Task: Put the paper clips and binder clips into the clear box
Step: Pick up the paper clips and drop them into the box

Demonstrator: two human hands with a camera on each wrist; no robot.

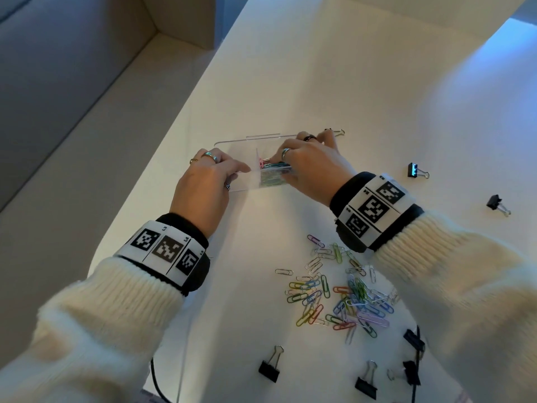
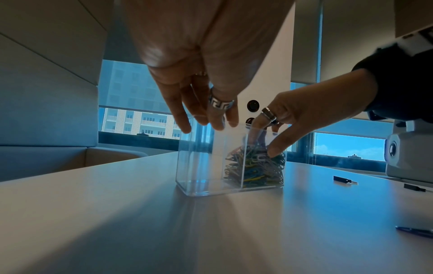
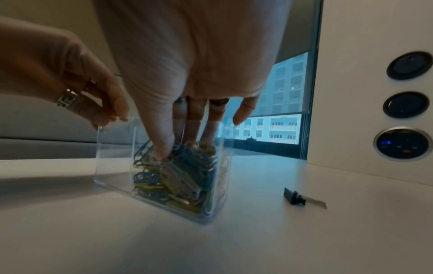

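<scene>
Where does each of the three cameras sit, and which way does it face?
Head: looks forward and down at the white table; shows both forearms, left hand and right hand at the clear box.
Left wrist: low, looking along the left hand at the box; right hand enters opposite.
Right wrist: low, looking along the right hand, whose fingers reach into the paper clips.
Shared: all three show the box and both hands.
</scene>
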